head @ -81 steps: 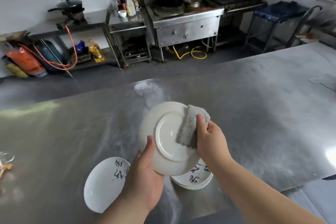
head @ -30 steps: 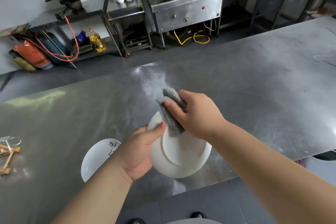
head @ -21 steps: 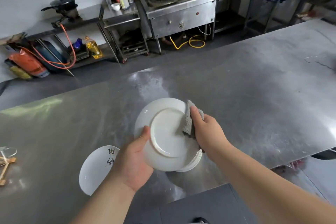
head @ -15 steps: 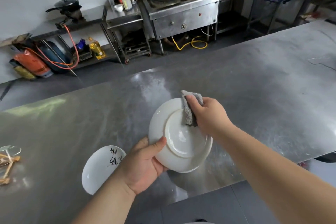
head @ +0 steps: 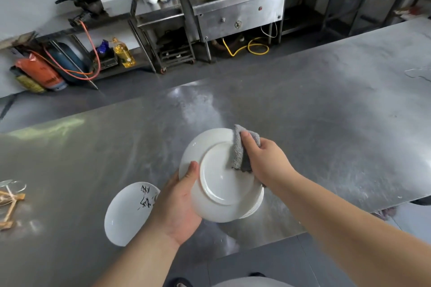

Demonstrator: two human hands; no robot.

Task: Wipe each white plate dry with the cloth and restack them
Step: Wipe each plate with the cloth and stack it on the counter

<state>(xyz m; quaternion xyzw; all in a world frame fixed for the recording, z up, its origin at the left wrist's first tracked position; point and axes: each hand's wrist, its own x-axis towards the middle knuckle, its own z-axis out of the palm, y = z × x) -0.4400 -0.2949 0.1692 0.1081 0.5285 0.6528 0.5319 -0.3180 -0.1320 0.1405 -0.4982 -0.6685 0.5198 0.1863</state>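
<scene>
Stainless steel table spanned the view; above its near edge a white plate was held tilted, underside up, over a stack of plates showing rims only; a plate with black characters lay on the table to the left; left hand gripped the held plate's left rim, thumb on top; right hand pinched a grey cloth against its upper right rim.

Steel worktable in front, stove unit by the wall (yellow hose beneath).
</scene>
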